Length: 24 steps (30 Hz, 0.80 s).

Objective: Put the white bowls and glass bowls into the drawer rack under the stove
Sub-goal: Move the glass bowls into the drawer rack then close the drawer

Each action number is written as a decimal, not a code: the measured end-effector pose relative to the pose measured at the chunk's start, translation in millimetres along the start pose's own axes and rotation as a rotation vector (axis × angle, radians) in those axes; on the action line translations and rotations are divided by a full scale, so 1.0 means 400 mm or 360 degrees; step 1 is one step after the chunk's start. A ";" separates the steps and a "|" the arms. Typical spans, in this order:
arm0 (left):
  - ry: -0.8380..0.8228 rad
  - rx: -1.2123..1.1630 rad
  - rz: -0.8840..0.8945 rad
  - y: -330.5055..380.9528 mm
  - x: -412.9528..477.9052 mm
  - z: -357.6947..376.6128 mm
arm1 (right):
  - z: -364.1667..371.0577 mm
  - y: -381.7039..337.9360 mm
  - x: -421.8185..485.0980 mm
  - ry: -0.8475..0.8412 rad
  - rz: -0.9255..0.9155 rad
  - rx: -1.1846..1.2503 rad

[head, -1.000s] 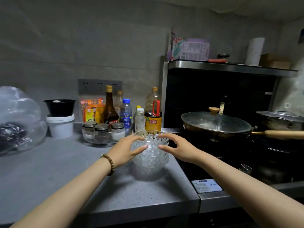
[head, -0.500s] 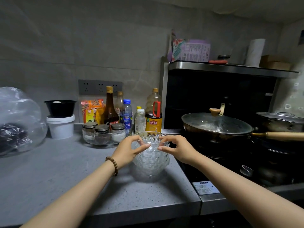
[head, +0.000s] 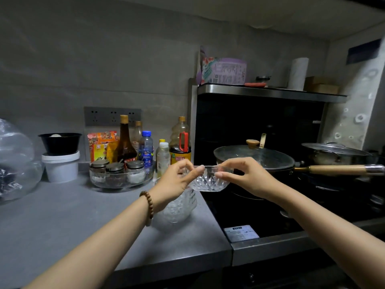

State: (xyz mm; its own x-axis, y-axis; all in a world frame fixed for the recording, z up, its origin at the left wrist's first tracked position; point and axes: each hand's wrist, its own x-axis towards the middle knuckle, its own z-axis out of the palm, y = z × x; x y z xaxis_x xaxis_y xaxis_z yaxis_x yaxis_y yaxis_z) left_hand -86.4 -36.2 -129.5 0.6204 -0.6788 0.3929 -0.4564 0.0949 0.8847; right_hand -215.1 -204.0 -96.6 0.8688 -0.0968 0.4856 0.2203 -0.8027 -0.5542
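Glass bowl (head: 209, 181): formerly nested on stack of glass bowls (head: 179, 209), now lifted clear, held in the air where counter (head: 62, 215) meets stove (head: 250, 211). Left hand (head: 175, 182), right hand (head: 245, 178): formerly cupping the stack, now pinching opposite rims, fingers curled narrow.

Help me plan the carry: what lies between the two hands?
A single glass bowl, pinched at its rim by the left hand and the right hand; nothing else. The head view shows it.
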 end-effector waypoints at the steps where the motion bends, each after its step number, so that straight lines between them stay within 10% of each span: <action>1: -0.0052 -0.0057 -0.0049 0.004 -0.004 0.026 | -0.017 0.004 -0.024 -0.0028 0.0005 0.0035; 24: -0.0932 -0.0252 -0.0672 -0.227 -0.077 0.700 | -0.173 0.394 -0.579 -0.0374 0.1116 0.0722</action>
State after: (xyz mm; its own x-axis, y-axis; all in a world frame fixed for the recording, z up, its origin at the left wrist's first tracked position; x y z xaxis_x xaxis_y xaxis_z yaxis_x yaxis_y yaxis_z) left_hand -242.7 -227.8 -292.5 0.2607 -0.9540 -0.1481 -0.1294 -0.1866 0.9739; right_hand -412.1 -348.8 -249.6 0.9283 -0.3175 -0.1934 -0.2883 -0.2864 -0.9137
